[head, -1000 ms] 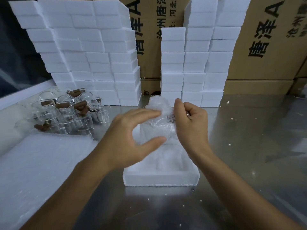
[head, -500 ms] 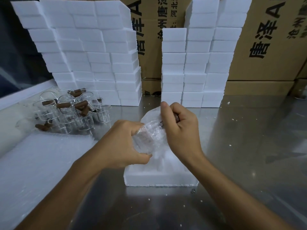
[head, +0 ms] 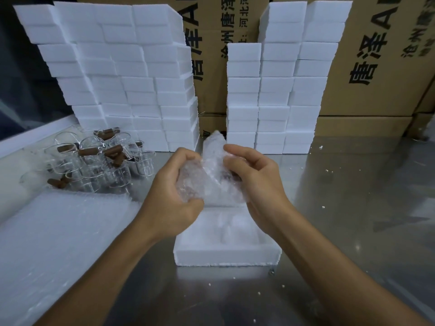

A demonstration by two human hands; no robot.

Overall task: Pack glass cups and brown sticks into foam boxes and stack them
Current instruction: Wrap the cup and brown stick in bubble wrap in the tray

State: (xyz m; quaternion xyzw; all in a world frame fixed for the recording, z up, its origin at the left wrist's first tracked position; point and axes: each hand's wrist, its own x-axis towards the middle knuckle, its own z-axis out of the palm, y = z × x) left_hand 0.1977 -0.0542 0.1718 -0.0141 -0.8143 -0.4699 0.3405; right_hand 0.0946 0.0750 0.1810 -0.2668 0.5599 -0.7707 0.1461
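A: Where is the cup sitting right now?

B: Inside the wrap (head: 211,182), I'm judging; something glassy is showing through it, but the film is hiding the outline. The bundle is hanging above the open box (head: 227,254), not touching it.

A: And the hands?

B: Both are curling round the wrap. The left hand (head: 174,191) is gripping the left end with thumb underneath; the right hand (head: 256,182) is pinching the right side, and a loose flap is sticking up between them.

A: What are you worrying about?

B: That flap. If it isn't being tucked in, the wrap is likely opening as the bundle is going down, and bare glass is ending up against foam or the table (head: 353,208). Also, both grips are on slippery film rather than on glass, so the cup could be sliding out of an open end.

A: And the stick?

B: I can't tell whether one is in there. There's a dark patch under the right fingers, but it's too blurred. The other sticks (head: 88,151) are lying across the spare cups (head: 117,170) to the left, near the sheets (head: 58,231).

A: Anything about the box?

B: Its recess is looking snug. A bulky bundle may be sitting proud, so the next box stacked on top is rocking. The stacks (head: 275,90) behind are already leaning a bit.
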